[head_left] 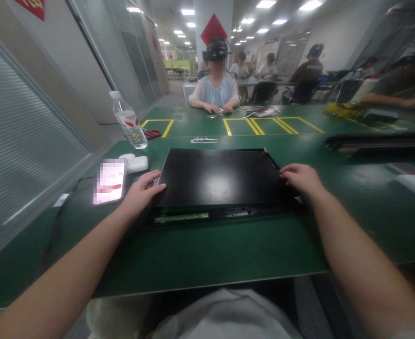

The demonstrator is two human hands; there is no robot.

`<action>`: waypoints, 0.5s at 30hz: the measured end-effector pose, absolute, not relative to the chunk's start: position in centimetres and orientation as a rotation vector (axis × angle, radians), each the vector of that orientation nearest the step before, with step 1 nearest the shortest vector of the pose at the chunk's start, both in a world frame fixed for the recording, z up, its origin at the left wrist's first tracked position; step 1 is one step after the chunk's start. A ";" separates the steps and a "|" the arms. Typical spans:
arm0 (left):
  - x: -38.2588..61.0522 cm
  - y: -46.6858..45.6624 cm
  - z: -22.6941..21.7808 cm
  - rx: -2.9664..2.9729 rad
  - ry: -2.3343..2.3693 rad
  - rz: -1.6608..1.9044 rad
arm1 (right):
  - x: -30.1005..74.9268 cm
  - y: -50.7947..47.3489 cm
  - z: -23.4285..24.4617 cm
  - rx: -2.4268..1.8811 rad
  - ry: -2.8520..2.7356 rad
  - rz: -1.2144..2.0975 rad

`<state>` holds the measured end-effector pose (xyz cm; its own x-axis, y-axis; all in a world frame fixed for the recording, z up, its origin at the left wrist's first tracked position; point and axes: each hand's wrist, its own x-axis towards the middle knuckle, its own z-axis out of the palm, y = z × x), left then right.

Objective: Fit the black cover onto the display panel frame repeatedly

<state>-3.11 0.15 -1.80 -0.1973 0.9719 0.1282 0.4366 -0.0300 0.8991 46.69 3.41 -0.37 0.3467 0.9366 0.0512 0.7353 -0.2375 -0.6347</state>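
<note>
A flat black screen panel with a glossy glare lies in front of me on the green table. Under it shows a black frame, whose near strip carries a green circuit-like piece. My left hand grips the panel's left edge, thumb on top and the other fingers along the side. At the right edge, my right hand pinches the panel's rim between thumb and fingers; the fingertips are partly hidden. Panel and frame sit slightly askew, with a gap at the right.
Left of the panel are a lit phone, a white earbud case, a tilted water bottle and red-handled scissors. Small white parts lie beyond it. Black strips lie right. A person sits opposite.
</note>
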 end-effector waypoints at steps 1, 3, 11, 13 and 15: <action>-3.2 0.1 -1.8 1.493 1.663 1.167 | 46.6 3.4 -0.3 -2.053 -1.450 0.458; -3.1 0.0 -1.8 1.496 1.642 1.112 | 46.5 3.3 -0.1 -2.066 -1.448 0.460; -3.4 -0.1 -1.9 1.654 1.690 0.985 | 46.4 3.1 0.0 -2.053 -1.449 0.444; -3.7 0.0 -2.0 1.697 1.709 0.952 | 46.4 3.2 -0.1 -2.049 -1.452 0.441; -3.8 0.1 -2.2 1.745 1.729 0.904 | 46.5 3.2 -0.1 -2.046 -1.451 0.449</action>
